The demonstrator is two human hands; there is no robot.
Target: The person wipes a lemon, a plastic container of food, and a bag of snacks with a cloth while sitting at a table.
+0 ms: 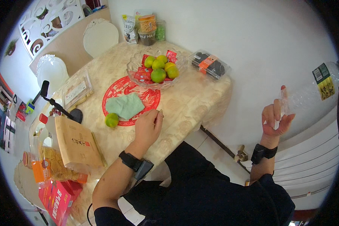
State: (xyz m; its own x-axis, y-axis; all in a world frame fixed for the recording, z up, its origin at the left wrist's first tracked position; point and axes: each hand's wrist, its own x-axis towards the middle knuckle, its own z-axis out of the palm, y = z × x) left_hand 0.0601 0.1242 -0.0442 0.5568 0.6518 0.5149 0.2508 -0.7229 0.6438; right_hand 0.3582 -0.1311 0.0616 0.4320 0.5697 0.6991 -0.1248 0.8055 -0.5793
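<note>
My left hand (pixel 148 126) rests on the cream patterned tablecloth (pixel 188 101), fingers curled and holding nothing, just right of a green cloth (pixel 125 105) and a single green citrus fruit (pixel 111 120). Raised at the right, my right hand (pixel 275 118) grips the neck of a clear plastic bottle (pixel 309 92) that is tipped sideways, its labelled end pointing to the upper right. Farther back on the table stands a glass bowl (pixel 133 67) with several green-yellow citrus fruits (pixel 159 74) and red packets. Both wrists wear black bands.
A dark tray of snacks (pixel 211 64) lies near the wall. Jars and bags (pixel 145 26) stand at the far end. A brown paper bag (pixel 77 142), a small black stand (pixel 60 105), a red box (pixel 58 201) and bottles crowd the left edge. White chairs (pixel 101 35) stand beyond.
</note>
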